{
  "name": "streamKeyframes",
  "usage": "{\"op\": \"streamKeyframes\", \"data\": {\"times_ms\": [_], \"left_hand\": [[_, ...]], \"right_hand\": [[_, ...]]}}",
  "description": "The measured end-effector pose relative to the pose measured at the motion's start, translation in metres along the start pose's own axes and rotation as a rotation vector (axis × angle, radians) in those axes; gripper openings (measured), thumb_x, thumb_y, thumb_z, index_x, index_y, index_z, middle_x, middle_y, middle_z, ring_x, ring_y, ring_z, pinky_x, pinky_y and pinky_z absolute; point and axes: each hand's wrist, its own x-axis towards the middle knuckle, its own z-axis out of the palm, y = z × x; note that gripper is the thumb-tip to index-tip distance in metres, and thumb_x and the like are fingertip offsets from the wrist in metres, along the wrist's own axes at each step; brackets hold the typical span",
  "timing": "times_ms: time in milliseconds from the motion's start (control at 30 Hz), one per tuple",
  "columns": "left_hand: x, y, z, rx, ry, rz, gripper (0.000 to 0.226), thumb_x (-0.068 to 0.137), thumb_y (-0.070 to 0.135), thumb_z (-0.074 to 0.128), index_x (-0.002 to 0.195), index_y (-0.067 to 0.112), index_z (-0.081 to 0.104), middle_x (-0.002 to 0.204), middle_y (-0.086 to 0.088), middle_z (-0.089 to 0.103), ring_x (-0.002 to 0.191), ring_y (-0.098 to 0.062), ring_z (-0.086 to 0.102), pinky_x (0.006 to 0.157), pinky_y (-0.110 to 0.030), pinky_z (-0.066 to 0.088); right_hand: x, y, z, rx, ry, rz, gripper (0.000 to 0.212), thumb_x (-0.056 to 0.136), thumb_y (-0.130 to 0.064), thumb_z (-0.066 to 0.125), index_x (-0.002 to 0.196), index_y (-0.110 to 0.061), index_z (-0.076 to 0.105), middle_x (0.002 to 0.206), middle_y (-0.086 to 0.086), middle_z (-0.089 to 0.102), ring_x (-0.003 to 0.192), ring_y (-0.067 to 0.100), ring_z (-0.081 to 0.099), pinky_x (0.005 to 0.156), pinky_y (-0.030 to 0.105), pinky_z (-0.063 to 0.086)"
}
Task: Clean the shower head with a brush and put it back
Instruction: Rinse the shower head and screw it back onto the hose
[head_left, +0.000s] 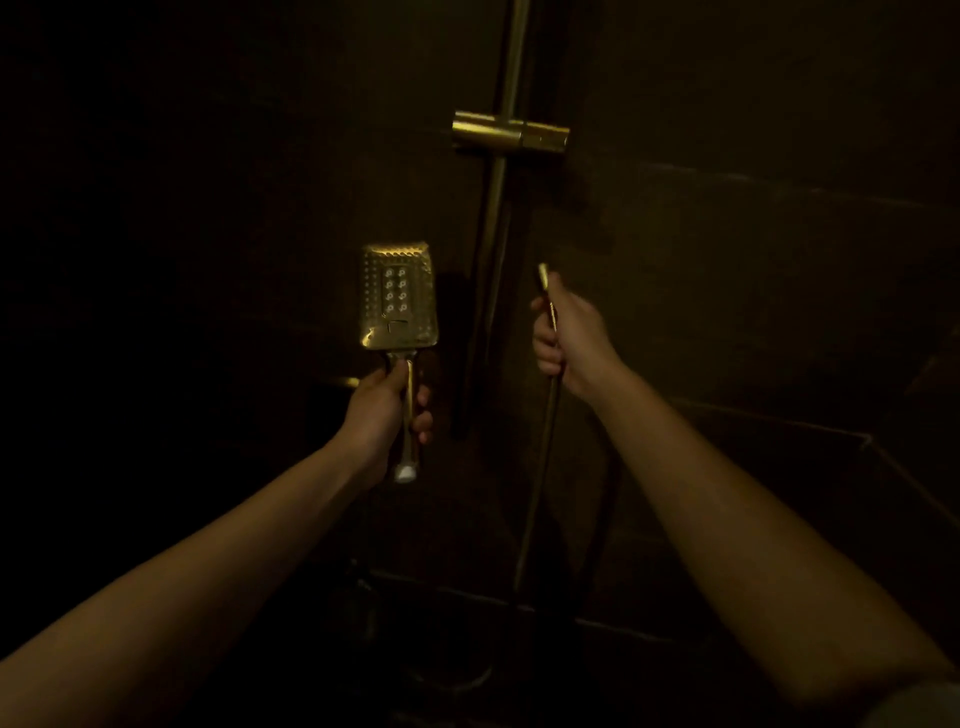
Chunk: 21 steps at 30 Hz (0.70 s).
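The room is very dim. My left hand (387, 415) grips the handle of a gold rectangular shower head (399, 296), held upright with its nozzle face toward me; the handle's bottom end is bare, with no hose on it. To its right, my right hand (569, 338) grips the end of the metal shower hose (540, 493), whose gold tip sticks up above my fist. The hose hangs down from that hand toward the floor. The two hands are apart, at about the same height. No brush is visible.
A vertical gold rail (496, 218) runs up the dark tiled wall between my hands, with an empty slider holder (506, 131) above them. Part of a fitting (345, 383) shows left of my left hand. A tiled ledge (779, 431) lies at lower right.
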Motion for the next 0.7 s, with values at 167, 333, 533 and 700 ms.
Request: {"op": "streamKeyframes", "data": {"times_ms": [167,333,533,700], "left_hand": [[-0.027,-0.040,-0.030,-0.052,0.168,-0.051,0.026,0.105,0.033,0.037,0.098,0.012,0.049,0.065,-0.002,0.048,0.041,-0.011,0.040,0.042,-0.024,0.037],[-0.059,-0.086,-0.064,-0.126,0.357,-0.156,0.028,0.105,0.032,0.036,0.088,0.013,0.048,0.064,-0.001,0.046,0.041,-0.010,0.040,0.040,-0.021,0.036],[-0.092,-0.117,-0.099,-0.124,0.437,-0.221,0.035,0.106,0.033,0.033,0.083,0.013,0.049,0.060,0.000,0.046,0.042,-0.010,0.037,0.041,-0.021,0.034],[-0.106,-0.123,-0.119,-0.114,0.521,-0.246,0.033,0.106,0.035,0.034,0.085,0.014,0.050,0.062,0.001,0.046,0.043,-0.010,0.039,0.040,-0.021,0.035]], "right_hand": [[-0.039,0.090,0.008,-0.063,-0.105,0.254,0.038,0.099,-0.051,0.046,0.088,-0.014,0.051,0.047,-0.004,0.033,0.036,0.009,0.029,0.042,0.020,0.021],[-0.095,0.194,0.025,-0.131,-0.193,0.590,0.031,0.101,-0.040,0.044,0.094,-0.011,0.052,0.053,-0.001,0.044,0.039,0.009,0.030,0.044,0.022,0.024],[-0.128,0.250,0.031,-0.144,-0.287,0.706,0.030,0.102,-0.041,0.041,0.102,-0.014,0.053,0.055,-0.002,0.038,0.046,0.011,0.032,0.048,0.026,0.027],[-0.128,0.266,0.040,-0.093,-0.276,0.768,0.038,0.097,-0.053,0.048,0.095,-0.015,0.050,0.056,-0.005,0.040,0.048,0.010,0.035,0.050,0.027,0.030]]}}
